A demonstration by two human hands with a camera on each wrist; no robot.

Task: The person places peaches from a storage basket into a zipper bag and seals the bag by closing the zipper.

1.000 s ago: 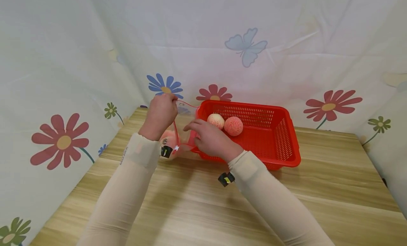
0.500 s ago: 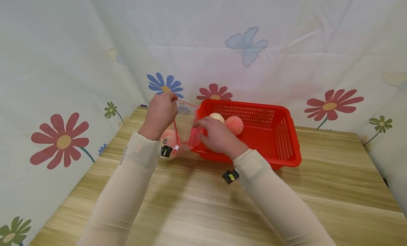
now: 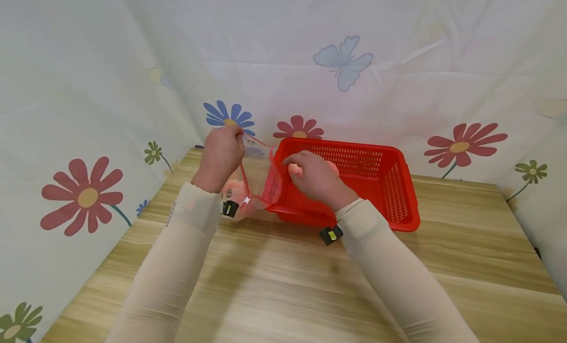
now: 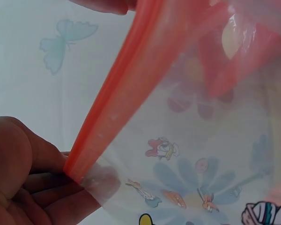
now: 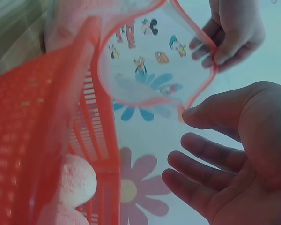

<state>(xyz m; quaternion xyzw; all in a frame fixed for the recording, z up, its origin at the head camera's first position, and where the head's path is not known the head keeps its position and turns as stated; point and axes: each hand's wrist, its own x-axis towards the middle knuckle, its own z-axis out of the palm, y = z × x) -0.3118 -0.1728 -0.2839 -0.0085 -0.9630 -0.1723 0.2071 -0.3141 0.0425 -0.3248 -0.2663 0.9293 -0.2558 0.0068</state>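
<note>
1. Clear plastic bag (image 5: pixel 154 65), red-rimmed, sits over the table (image 3: pixel 274 279) just beside the basket's left end; its gaping mouth faces upward, the mouth's long axis running from the flowered curtain (image 3: pixel 421 62) toward the person.
2. Left hand (image 3: pixel 219 153) pinches the rim at its far left.
3. Right hand (image 3: pixel 316 178) hangs over the red basket (image 3: pixel 367 195), fingers spread, gripping nothing, near two speckled balls (image 5: pixel 78 180).
4. Lengthwise, that basket runs left to right.
</note>
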